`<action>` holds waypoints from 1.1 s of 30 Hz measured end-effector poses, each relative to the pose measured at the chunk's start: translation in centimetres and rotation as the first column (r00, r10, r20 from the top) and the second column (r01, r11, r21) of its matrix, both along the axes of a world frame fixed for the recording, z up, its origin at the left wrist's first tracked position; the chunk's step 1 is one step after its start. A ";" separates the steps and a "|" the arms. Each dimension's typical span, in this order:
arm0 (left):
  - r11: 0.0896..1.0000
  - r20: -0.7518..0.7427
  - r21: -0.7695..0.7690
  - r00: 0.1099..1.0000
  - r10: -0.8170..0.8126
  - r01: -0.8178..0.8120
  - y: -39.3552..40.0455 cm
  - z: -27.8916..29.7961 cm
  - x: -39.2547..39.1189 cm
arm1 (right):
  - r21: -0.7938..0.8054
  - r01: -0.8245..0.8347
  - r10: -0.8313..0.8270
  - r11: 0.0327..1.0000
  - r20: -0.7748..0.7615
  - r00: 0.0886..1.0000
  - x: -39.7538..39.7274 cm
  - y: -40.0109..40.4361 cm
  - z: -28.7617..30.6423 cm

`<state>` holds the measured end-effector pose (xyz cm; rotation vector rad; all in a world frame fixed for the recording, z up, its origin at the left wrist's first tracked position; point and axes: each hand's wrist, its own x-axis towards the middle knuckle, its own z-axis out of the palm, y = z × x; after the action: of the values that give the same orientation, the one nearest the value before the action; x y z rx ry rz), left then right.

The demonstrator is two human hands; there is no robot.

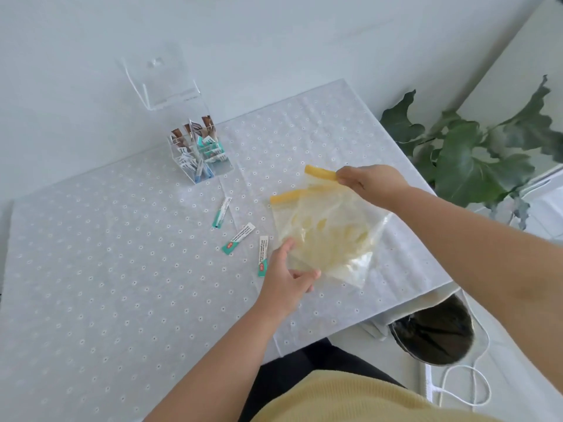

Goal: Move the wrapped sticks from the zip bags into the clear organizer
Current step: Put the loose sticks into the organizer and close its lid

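Two clear zip bags (332, 236) with yellow zip strips overlap above the table's right side. My right hand (370, 182) pinches the yellow strip of the upper bag. My left hand (289, 275) grips the lower corner of the bags, its fingers showing through the plastic. No sticks are visible inside the bags. Three wrapped sticks, white with teal ends, lie loose on the cloth to the left of the bags: one (222, 212), a second (238, 243), and a third (263, 256) right beside my left hand. The clear organizer (198, 150) stands at the back, lid raised, holding several brown and teal sticks.
A white dotted tablecloth (106, 254) covers the table. A green leafy plant (475, 153) stands off the right edge. A dark lined bin (432, 333) sits below the table's right corner, with a white cord beside it.
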<state>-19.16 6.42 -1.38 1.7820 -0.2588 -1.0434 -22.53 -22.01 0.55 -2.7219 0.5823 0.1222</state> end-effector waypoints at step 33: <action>0.845 0.696 0.489 0.680 -0.230 -0.215 4.9 -1.7 9.9 | -0.018 -0.240 0.238 0.971 0.223 0.945 1.1 15.9 -3.9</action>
<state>-9.25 11.28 -3.05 2.6910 -0.5025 -0.3212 -21.42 -6.13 -3.37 -2.7368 0.1860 -0.1216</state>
